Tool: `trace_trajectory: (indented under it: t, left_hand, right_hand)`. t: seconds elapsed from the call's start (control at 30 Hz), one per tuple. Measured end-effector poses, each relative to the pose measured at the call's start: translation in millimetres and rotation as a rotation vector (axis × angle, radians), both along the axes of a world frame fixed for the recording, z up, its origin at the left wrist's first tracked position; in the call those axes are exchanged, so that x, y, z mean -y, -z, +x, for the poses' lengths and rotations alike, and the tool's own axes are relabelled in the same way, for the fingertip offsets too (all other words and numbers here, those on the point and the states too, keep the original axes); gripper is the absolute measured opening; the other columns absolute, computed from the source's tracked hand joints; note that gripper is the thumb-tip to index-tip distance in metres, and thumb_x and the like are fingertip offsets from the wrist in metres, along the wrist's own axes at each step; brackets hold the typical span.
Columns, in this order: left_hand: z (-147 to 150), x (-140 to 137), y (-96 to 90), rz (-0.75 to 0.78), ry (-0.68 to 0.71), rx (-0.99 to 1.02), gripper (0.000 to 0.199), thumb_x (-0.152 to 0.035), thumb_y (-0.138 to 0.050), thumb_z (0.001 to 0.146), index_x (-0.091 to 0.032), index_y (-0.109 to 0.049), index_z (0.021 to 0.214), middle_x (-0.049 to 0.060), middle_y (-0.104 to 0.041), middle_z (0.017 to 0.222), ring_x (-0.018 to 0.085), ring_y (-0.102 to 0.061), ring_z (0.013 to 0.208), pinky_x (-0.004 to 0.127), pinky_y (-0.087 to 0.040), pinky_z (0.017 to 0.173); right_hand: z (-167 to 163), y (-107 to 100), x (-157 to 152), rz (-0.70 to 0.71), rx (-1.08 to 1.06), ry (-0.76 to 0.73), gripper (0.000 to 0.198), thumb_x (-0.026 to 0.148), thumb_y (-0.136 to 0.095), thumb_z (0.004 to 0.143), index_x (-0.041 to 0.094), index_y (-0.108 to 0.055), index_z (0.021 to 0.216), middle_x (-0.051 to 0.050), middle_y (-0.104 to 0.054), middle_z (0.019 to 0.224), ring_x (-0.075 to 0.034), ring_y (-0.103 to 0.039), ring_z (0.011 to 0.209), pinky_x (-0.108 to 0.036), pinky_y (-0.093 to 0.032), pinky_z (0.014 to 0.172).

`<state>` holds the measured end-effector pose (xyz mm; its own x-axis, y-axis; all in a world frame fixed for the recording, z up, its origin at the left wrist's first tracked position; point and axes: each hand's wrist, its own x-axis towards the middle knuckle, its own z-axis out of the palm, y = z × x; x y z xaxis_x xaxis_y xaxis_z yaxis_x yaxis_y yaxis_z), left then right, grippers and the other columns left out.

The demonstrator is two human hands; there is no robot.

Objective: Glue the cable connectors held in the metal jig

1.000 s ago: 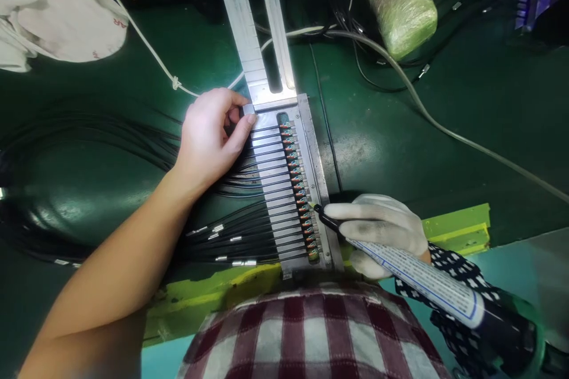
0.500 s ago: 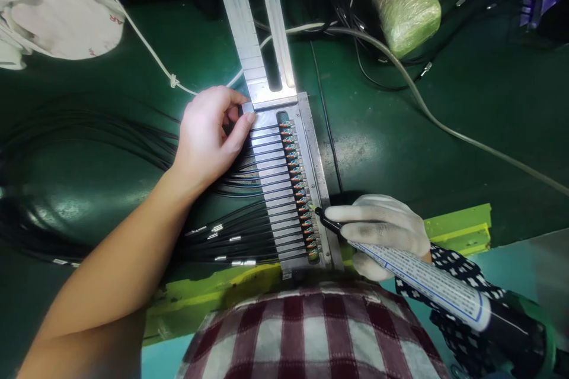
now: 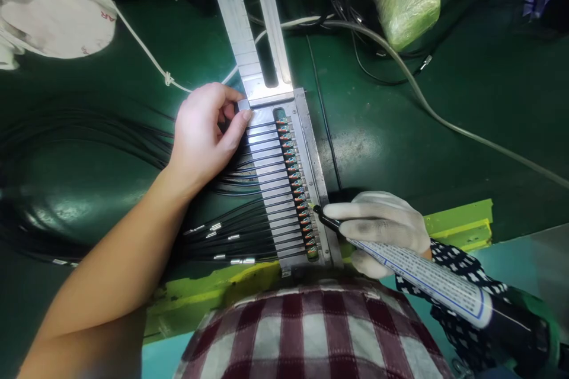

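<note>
My bare left hand (image 3: 207,130) pinches the upper left corner of a metal fixture (image 3: 267,189) between thumb and fingers. Across the fixture lies a row of black cables (image 3: 278,192), their stripped ends meeting small connector boards (image 3: 297,174) in a slot. In a white glove, my right hand (image 3: 382,225) is closed around a glue tube (image 3: 427,275) with a printed label and a black nozzle (image 3: 326,219). The nozzle tip is at the lower part of the connector row; I cannot tell whether it touches. The tube slants down to the right, its rear end dark.
A slotted metal bar (image 3: 231,23) extends from the fixture's top. Cable bundles (image 3: 89,130) curve across the green table (image 3: 377,136) on the left. A plastic-wrapped roll (image 3: 406,6), a grey cable (image 3: 427,100) and white cloth (image 3: 57,12) lie farther back. Yellow-green edging (image 3: 462,228) runs along the front.
The whole view has shifted slightly, with the fixture and left hand a little farther left and up in the picture. Both hands keep their holds; the nozzle stays at the lower connectors.
</note>
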<state>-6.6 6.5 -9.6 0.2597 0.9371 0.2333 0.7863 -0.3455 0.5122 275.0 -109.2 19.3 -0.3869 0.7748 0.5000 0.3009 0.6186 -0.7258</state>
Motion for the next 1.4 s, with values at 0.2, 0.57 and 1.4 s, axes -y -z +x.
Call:
trace_trajectory:
  t: [0.2,0.57,1.4]
  left_hand:
    - [0.7,0.0,0.4,-0.003,-0.001,0.014,0.015,-0.03,-0.06,0.085,-0.018,-0.06,0.093,-0.003,-0.05,0.073,0.011,-0.044,0.068,0.026,-0.037,0.066]
    - [-0.3,0.4,0.5,0.008,0.001,0.006,0.013,-0.03,-0.06,0.085,-0.02,-0.059,0.094,-0.003,-0.05,0.073,0.011,-0.045,0.067,0.029,-0.041,0.067]
    - [0.6,1.0,-2.3,-0.002,-0.005,-0.01,0.014,-0.03,-0.059,0.085,-0.019,-0.059,0.092,-0.002,-0.05,0.073,0.012,-0.046,0.069,0.03,-0.044,0.07]
  right_hand:
    - [0.1,-2.4,0.2,-0.022,-0.019,-0.003,0.006,0.021,-0.059,0.085,0.02,-0.064,0.087,-0.009,-0.078,0.097,-0.016,-0.07,0.062,-0.03,-0.058,0.053]
    - [1.7,3.2,-0.4,-0.015,-0.036,-0.026,0.01,0.017,-0.058,0.083,0.019,-0.065,0.09,-0.009,-0.078,0.1,-0.016,-0.069,0.062,-0.031,-0.056,0.052]
    - [-2.3,1.2,-5.3,-0.034,-0.015,0.0,0.01,0.015,-0.06,0.081,0.019,-0.064,0.089,-0.009,-0.077,0.1,-0.018,-0.071,0.062,-0.031,-0.059,0.052]
